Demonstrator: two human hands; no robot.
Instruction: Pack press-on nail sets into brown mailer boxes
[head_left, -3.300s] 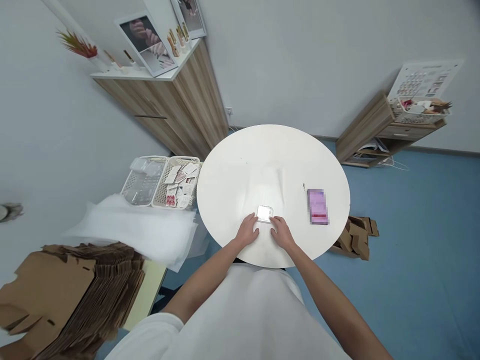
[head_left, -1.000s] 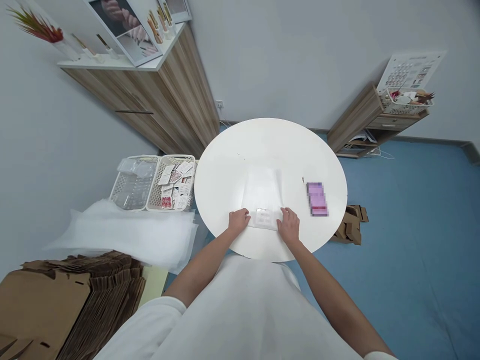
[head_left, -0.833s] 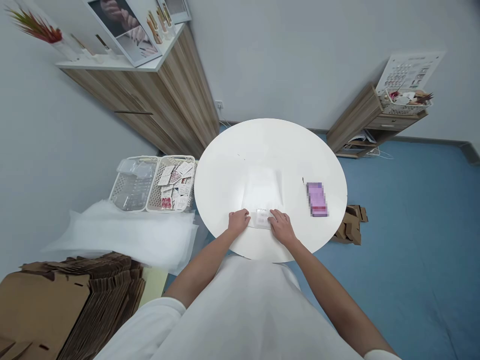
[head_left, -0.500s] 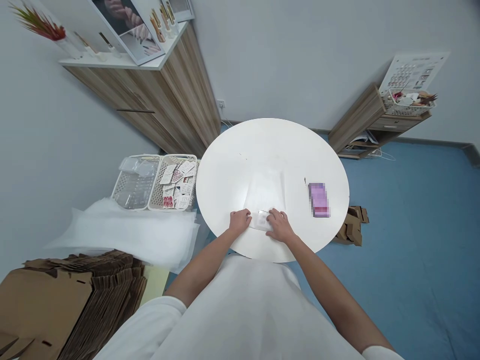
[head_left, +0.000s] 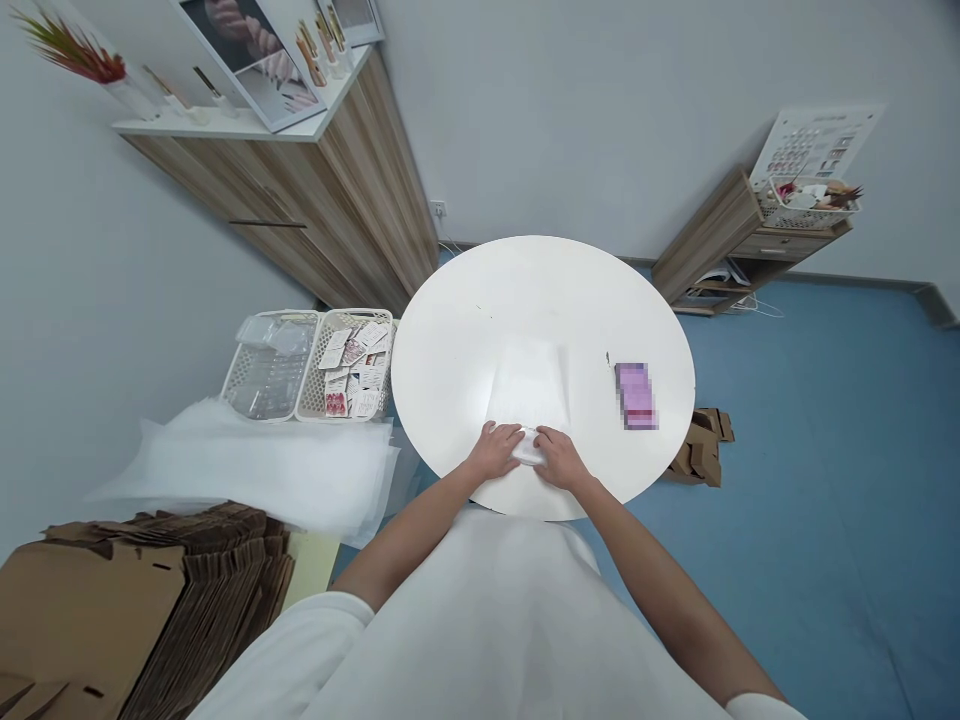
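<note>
Both my hands rest close together at the near edge of the round white table [head_left: 540, 290]. My left hand [head_left: 496, 450] and my right hand [head_left: 559, 458] press on a small white wrapped packet [head_left: 528, 448] between them, fingers curled over it. A thin white foam sheet [head_left: 532, 385] lies on the table just beyond the packet and seems to run under my hands. A purple box [head_left: 634, 394] sits on the table to the right, apart from my hands.
Two white baskets [head_left: 307, 362] with clear trays and small cards stand left of the table. White foam sheets [head_left: 255, 465] and a stack of flat cardboard boxes [head_left: 142, 590] lie at left. Wooden cabinets [head_left: 330, 200] stand at the wall; cardboard scraps [head_left: 701, 462] lie on the blue floor.
My hands have drawn together over the packet; the small clear tray seen earlier is now covered by white foam and by my fingers.
</note>
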